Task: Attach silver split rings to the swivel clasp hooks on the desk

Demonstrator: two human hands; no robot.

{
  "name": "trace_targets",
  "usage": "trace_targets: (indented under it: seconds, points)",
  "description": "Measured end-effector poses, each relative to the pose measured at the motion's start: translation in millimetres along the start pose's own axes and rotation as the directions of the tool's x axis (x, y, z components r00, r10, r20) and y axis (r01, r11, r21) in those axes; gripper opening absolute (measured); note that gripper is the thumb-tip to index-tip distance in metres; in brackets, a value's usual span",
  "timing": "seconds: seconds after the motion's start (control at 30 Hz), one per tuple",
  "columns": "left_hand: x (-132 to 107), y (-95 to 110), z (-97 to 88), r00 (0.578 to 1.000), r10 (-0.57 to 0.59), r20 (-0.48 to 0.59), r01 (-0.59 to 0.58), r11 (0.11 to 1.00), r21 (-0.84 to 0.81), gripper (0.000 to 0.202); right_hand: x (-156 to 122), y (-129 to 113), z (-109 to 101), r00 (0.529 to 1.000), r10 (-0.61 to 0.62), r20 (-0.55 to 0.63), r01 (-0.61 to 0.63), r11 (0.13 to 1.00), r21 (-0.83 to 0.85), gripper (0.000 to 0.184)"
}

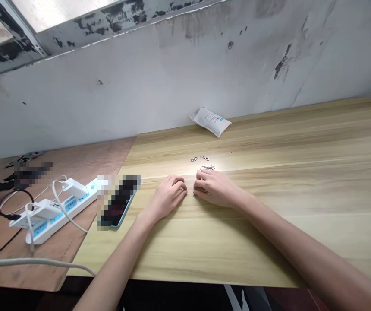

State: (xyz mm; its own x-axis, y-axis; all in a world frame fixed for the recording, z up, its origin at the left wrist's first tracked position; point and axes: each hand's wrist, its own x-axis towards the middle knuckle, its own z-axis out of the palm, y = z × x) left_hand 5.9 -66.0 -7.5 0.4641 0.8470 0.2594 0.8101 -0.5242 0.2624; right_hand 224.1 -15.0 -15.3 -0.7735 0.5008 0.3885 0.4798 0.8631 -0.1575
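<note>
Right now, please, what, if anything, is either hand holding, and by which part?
It cannot be told: the left hand and right hand, near metal clasps, hide any hold.

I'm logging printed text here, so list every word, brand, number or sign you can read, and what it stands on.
No text is readable.
White packet: print too small and blurred.
Nearer white charger: dark marks, too blurred.
Phone: mostly pixelated, nothing legible.
</note>
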Motion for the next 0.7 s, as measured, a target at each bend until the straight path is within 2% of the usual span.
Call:
trace_targets:
  seconds: [0.13, 0.27, 0.33, 0.43, 0.53, 0.7]
  points:
    - [-3.6, -8.7, -5.2, 0.999, 0.026, -0.025, -0.025, 0.999, 0.034, 0.016, -2.7, 12.3, -3.6, 0.998, 0.057, -0.024, -0.057, 0.998, 0.021, 0.021]
    - [0.9, -9.0, -7.2, 0.997, 0.023, -0.077, -0.017, 0.997, 0.071, 0.014, -2.7, 31.5, 1.9, 0.978, 0.166, -0.13, -0.181, 0.977, -0.113, 0.021]
    - [8.9, -7.1, -6.9, 0.997, 0.03, -0.073, -0.025, 0.997, 0.068, 0.014, -1.7, 37.2, 5.9, 0.973, 0.189, -0.135, -0.212, 0.961, -0.177, 0.022]
    - [25.6, -5.6, -6.2, 0.997, 0.046, -0.057, -0.043, 0.997, 0.056, 0.013, 0.4, 38.0, 8.5, 0.974, 0.198, -0.114, -0.219, 0.952, -0.214, 0.021]
    - [40.5, -6.5, -5.6, 0.995, 0.04, -0.088, -0.037, 0.999, 0.038, 0.012, 1.6, 35.0, 7.3, 0.975, 0.191, -0.114, -0.212, 0.955, -0.209, 0.021]
    - [46.0, -8.0, -1.5, 0.989, -0.006, -0.145, 0.005, 1.0, -0.007, 0.013, 1.8, 35.0, 8.4, 0.972, 0.179, -0.153, -0.207, 0.959, -0.191, 0.02]
